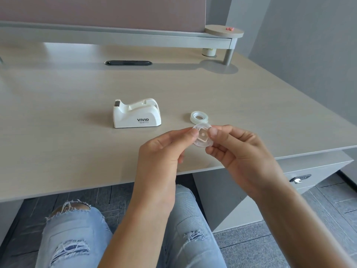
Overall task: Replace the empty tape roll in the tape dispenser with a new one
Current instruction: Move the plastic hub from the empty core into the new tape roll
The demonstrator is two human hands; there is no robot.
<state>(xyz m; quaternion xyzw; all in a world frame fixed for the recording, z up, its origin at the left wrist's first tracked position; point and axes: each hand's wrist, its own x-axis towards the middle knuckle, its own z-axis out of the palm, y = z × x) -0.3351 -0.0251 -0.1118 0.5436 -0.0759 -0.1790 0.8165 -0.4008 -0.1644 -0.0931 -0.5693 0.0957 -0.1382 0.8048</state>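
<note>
A white tape dispenser (136, 113) marked VIVID stands on the desk, its cradle with no roll in it. A new clear tape roll (199, 115) lies flat to its right. Just in front of that roll, both hands hold a clear round plastic piece, the empty roll on its hub (203, 135), above the desk's front edge. My left hand (164, 149) pinches its left rim between thumb and fingers. My right hand (239, 149) pinches its right rim. The fingers cover part of the piece.
The light wooden desk (77, 117) has a raised shelf (119, 37) at the back and a black cable slot (128, 63). A small white cup (208, 52) stands under the shelf's right end. A drawer unit with a lock (300, 177) sits below right. My knees in torn jeans are beneath.
</note>
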